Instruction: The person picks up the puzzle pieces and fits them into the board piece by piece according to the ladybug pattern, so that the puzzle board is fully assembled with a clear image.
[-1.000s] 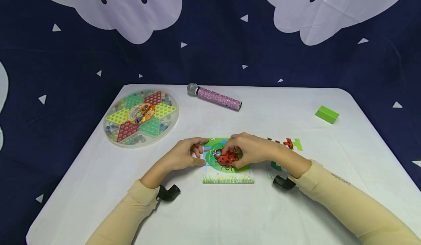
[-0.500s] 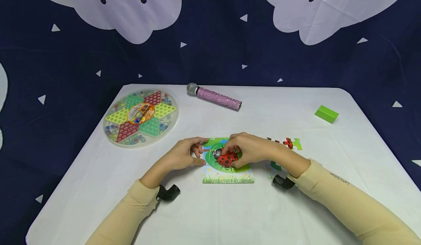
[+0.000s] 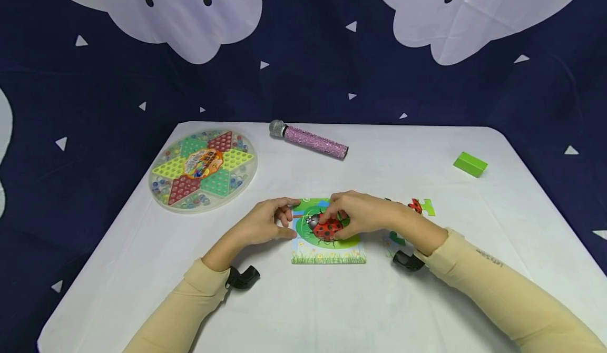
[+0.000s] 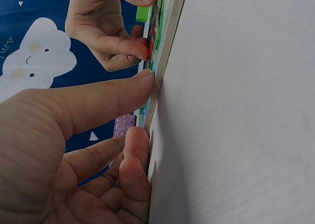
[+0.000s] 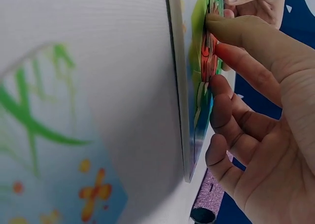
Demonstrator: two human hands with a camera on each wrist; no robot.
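Observation:
A square puzzle board [image 3: 308, 250] with a ladybug picture lies on the white table. My left hand [image 3: 260, 224] rests at its left side, thumb on the left edge and index finger reaching the top left corner. In the left wrist view the left thumb [image 4: 108, 100] touches the board's edge, while other fingers curl against the table. My right hand [image 3: 364, 213] is over the board, pinching a red ladybug puzzle piece [image 3: 327, 230] between thumb and fingertips. That piece sits slightly raised in the right wrist view, partly hidden by the right thumb [image 5: 256, 34].
Loose puzzle pieces [image 3: 427, 206] lie right of the board, partly under the right forearm. Behind are a Chinese checkers set [image 3: 204, 169] with marbles, a pink glitter microphone [image 3: 313, 140] and a green block [image 3: 470, 164]. A dark cloud-print cloth [image 3: 303, 89] hangs behind the table.

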